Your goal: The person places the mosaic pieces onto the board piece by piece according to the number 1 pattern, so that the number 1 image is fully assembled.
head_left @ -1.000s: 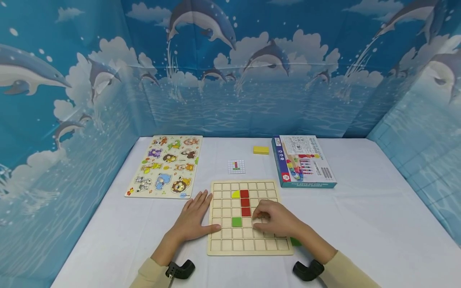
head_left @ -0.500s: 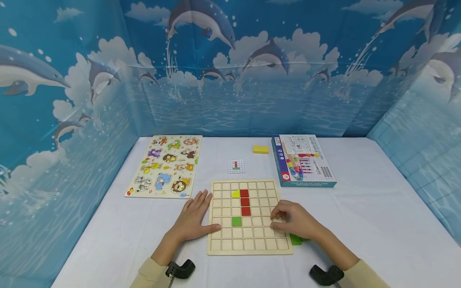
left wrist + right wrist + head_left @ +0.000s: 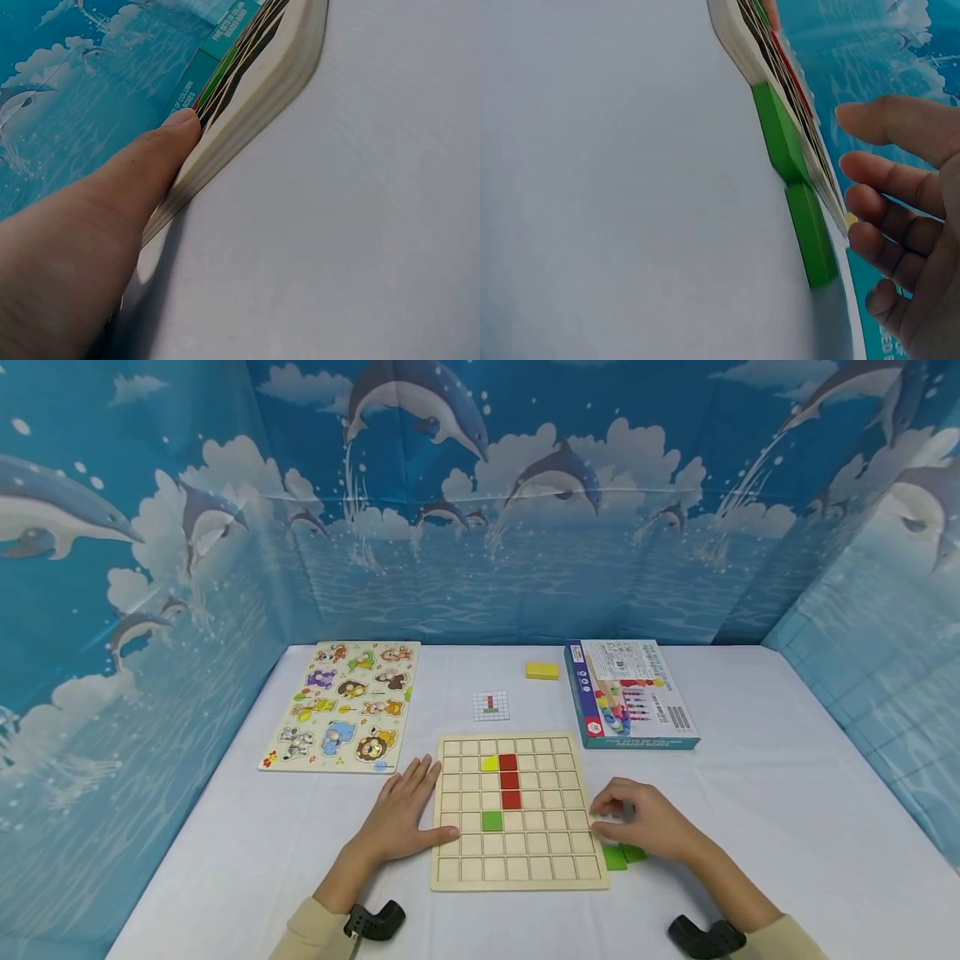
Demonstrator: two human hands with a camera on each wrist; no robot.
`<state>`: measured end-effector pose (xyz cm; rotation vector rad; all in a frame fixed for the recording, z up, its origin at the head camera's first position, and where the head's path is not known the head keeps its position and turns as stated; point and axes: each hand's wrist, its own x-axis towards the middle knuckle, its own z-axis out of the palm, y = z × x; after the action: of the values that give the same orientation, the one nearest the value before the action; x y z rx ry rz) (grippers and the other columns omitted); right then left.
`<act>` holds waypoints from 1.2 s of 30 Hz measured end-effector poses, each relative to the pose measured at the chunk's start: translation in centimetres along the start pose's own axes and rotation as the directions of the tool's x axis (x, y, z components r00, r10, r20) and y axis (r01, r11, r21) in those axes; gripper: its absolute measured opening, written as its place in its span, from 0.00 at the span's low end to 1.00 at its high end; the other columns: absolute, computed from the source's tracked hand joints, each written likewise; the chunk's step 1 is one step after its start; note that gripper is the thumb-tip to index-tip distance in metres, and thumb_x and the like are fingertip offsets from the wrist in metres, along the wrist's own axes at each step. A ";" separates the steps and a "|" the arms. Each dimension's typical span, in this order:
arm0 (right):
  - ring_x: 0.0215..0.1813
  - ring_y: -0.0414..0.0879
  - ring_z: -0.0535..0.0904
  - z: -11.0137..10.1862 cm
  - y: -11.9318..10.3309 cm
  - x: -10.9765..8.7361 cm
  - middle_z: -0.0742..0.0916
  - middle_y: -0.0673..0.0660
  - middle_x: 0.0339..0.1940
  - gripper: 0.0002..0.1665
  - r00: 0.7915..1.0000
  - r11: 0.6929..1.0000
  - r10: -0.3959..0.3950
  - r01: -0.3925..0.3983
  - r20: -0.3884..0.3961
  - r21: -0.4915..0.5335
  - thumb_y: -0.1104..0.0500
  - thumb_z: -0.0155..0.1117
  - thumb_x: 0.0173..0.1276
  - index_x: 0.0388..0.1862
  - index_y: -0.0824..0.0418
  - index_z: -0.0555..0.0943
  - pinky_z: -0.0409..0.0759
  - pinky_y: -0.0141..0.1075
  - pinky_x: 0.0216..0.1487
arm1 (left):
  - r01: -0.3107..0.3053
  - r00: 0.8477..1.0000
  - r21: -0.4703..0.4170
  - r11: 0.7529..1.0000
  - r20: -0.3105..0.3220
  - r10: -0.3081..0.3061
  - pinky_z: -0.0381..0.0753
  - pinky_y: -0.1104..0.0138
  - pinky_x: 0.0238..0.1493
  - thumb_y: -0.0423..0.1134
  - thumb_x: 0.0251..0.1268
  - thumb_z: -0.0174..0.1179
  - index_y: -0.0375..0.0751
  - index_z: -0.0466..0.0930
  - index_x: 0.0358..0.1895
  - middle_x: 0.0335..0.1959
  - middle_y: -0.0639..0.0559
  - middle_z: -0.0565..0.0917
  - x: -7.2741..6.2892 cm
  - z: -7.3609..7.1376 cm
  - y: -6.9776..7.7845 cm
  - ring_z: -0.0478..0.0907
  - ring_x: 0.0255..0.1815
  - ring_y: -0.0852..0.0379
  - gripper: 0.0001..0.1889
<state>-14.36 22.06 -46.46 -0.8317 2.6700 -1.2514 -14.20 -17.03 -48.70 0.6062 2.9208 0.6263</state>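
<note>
- Centre of the white table (image 3: 787, 760), as seen from here: one wooden grid board (image 3: 517, 872), its far edge at 12 o'clock.
- Five tiles sit on it: three red tiles (image 3: 509, 781) in one column, toward 12; one yellow tile (image 3: 490, 763), rounded at a corner, at the top red's 9 o'clock; one green tile (image 3: 492, 821) diagonally off the bottom red, between its 7 and 8.
- A person's left hand (image 3: 408, 818), fingers straight, lies at 9 o'clock, thumb resting on the board's rim.
- The right hand (image 3: 642, 816), at 3 o'clock, is released, its fingers loosely bent by the board's edge; whether they touch it, I cannot tell.
- Two green blocks (image 3: 624, 857) lie at 4 o'clock, near that hand.
- Beyond the board: one printed card (image 3: 491, 706) between 11 and 12, a yellow block (image 3: 542, 671) just past 12, one box (image 3: 633, 693) between 1 and 2, one animal puzzle (image 3: 341, 706) at 10.
- Two black wrist devices (image 3: 375, 921) circle two beige sleeves (image 3: 315, 931); a dolphin-print curtain (image 3: 480, 585) hangs at 12.
</note>
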 end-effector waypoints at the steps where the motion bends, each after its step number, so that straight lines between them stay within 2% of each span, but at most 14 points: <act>1: 0.33 0.42 0.74 -0.2 0.2 -0.2 0.80 0.45 0.30 0.08 1.000 1.000 0.015 -0.015 0.002 -0.001 0.54 0.75 0.59 0.35 0.52 0.84 0.73 0.33 0.35 | 0.001 1.000 0.000 1.000 0.001 -0.001 0.40 0.49 0.74 0.73 0.55 0.55 0.41 0.46 0.79 0.79 0.45 0.46 0.0 0.0 0.0 0.39 0.79 0.49 0.56; 6: 0.34 0.41 0.74 -1.1 1.2 -1.2 0.81 0.45 0.31 0.07 0.997 0.997 0.075 -0.075 0.004 0.009 0.53 0.75 0.59 0.35 0.50 0.85 0.73 0.32 0.36 | -0.004 1.000 -0.002 1.000 -0.005 0.004 0.41 0.49 0.74 0.73 0.55 0.55 0.40 0.47 0.78 0.79 0.44 0.47 -0.1 0.0 0.1 0.40 0.79 0.48 0.56; 12: 0.34 0.41 0.74 -2.1 2.3 -2.3 0.82 0.45 0.32 0.08 0.998 0.997 0.066 -0.067 0.013 0.026 0.55 0.76 0.58 0.35 0.50 0.85 0.72 0.33 0.37 | -0.004 1.000 0.004 1.000 -0.002 0.004 0.40 0.49 0.74 0.73 0.55 0.55 0.41 0.46 0.79 0.79 0.44 0.47 0.0 0.1 0.0 0.39 0.79 0.49 0.56; 17: 0.36 0.41 0.75 -2.7 2.7 -2.8 0.83 0.45 0.33 0.09 0.995 0.996 0.073 -0.076 0.061 0.053 0.55 0.77 0.56 0.35 0.50 0.86 0.73 0.31 0.38 | -0.001 1.000 0.006 1.000 -0.004 0.001 0.40 0.49 0.74 0.73 0.55 0.55 0.41 0.47 0.79 0.79 0.44 0.47 0.0 0.1 0.1 0.40 0.79 0.49 0.56; 23: 0.41 0.42 0.76 -3.1 2.9 -3.1 0.85 0.46 0.37 0.11 0.987 0.991 0.078 -0.092 0.140 0.095 0.55 0.78 0.55 0.37 0.50 0.87 0.73 0.30 0.46 | 0.000 1.000 0.008 1.000 -0.005 0.000 0.40 0.49 0.74 0.74 0.55 0.55 0.41 0.47 0.79 0.79 0.45 0.47 0.0 0.1 0.0 0.40 0.79 0.49 0.56; 30: 0.44 0.42 0.75 -3.2 2.8 -3.2 0.84 0.47 0.40 0.15 0.982 0.991 0.054 -0.075 0.179 0.113 0.54 0.80 0.52 0.39 0.49 0.87 0.71 0.31 0.49 | 0.003 1.000 0.006 1.000 -0.009 -0.003 0.40 0.49 0.74 0.74 0.55 0.55 0.42 0.47 0.79 0.79 0.45 0.48 0.0 0.1 0.1 0.40 0.79 0.49 0.56; 36: 0.46 0.41 0.73 -3.3 2.7 -3.3 0.83 0.47 0.41 0.16 0.976 0.990 0.085 -0.107 0.201 0.096 0.52 0.80 0.50 0.40 0.48 0.87 0.71 0.31 0.51 | 0.001 1.000 0.004 1.000 -0.010 -0.001 0.40 0.49 0.74 0.73 0.55 0.55 0.41 0.47 0.79 0.79 0.45 0.48 0.0 0.0 0.1 0.40 0.79 0.49 0.56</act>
<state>-13.71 27.40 -46.82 -0.7587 2.4350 -1.2089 -14.14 -16.95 -48.68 0.6033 2.9320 0.6258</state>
